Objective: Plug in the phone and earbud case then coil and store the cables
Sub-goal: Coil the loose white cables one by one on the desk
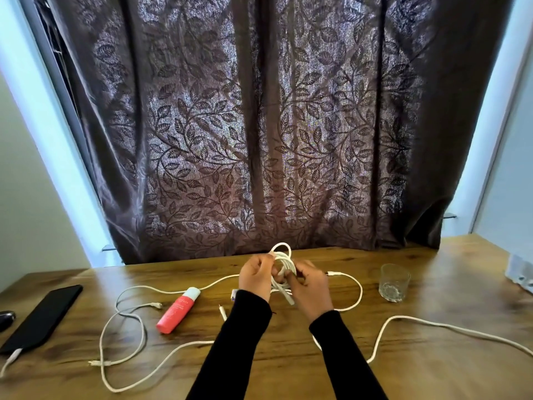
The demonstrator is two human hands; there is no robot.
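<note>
Above the middle of the wooden table, my left hand and my right hand both grip a small coil of white cable held between them. One plug end of it sticks down below my right hand. A black phone lies at the far left with a white cable plugged into its near end. More loose white cable loops across the table on the left, and another white cable runs off to the right. A dark rounded object at the left edge may be the earbud case.
A pink tube with a pale cap lies left of my hands. An empty drinking glass stands to the right. A white power strip sits at the right edge. A dark leaf-patterned curtain hangs behind the table.
</note>
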